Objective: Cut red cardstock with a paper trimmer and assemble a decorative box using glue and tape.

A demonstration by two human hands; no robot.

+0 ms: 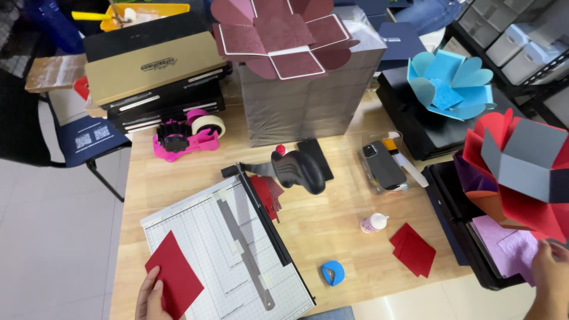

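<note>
1. We hold a matt red card sheet under our left hand, at 7 o'clock on the smooth, gridded paper cutter.
2. The table is pale wood with a satin grain.
3. At 10 o'clock, the pink tape dispenser looks like glossy plastic.
4. Our right hand touches soft lilac paper at 4 o'clock.
5. The maroon folded box at 12 o'clock has a rough, glittery finish.
</note>
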